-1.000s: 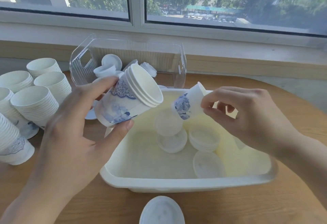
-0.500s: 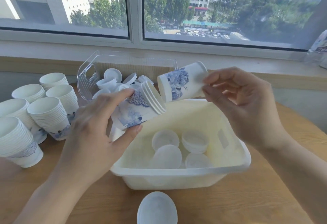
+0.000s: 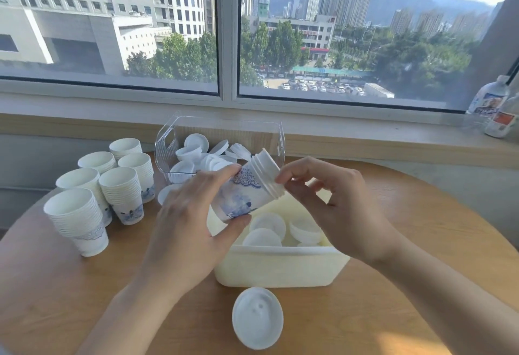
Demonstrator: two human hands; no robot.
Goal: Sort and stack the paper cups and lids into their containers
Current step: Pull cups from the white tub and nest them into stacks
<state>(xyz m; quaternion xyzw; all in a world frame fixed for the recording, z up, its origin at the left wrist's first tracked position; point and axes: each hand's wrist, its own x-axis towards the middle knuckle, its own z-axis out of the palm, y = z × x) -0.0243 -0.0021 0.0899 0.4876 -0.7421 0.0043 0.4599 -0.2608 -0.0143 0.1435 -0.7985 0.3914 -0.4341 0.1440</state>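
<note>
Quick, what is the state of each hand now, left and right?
Left hand: grips the small stack of cups, held tilted.
Right hand: fingertips pinch the rim end of that same stack.

Cup stacks [image 3: 112,192] crowding table's [image 3: 393,228] left

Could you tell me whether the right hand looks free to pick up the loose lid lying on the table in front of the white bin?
Probably not right away: the right hand pinches the rim of the cup stack that the left hand grips. The lid itself lies uncovered on the table.
</note>
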